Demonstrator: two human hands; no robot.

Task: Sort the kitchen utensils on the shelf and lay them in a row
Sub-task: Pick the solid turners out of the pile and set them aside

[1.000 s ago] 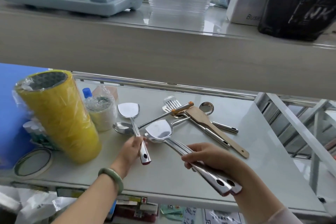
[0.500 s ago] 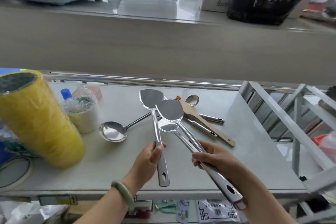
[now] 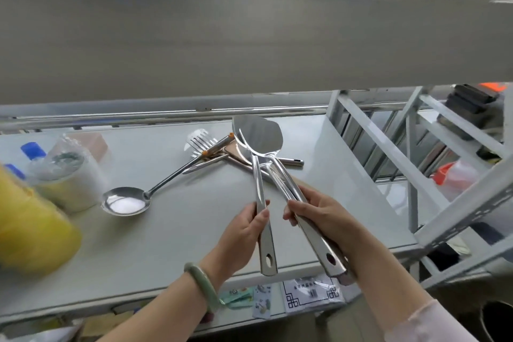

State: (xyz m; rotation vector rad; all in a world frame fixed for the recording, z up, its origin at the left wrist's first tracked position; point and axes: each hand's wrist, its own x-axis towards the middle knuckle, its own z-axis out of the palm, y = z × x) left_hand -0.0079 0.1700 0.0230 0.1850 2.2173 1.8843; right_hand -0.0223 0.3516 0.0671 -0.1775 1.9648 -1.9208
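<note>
Left hand (image 3: 244, 236) was wrapped round the handle of a steel spatula (image 3: 251, 175), thumb pressed on the shaft, blade up & away from the wrist. Right hand (image 3: 319, 216), just beside it, gripped two more steel spatulas (image 3: 263, 139) together by the handles; blades overlapped the left one's. Beyond both hands, on the shelf (image 3: 172, 230), lay a pile: slotted turner (image 3: 200, 144) w/ orange trim, wooden spatula (image 3: 236, 154), other handles. Ladle (image 3: 125, 204) lay further left of the left hand, bowl up, near wrapped tape rolls (image 3: 65, 175).
</note>
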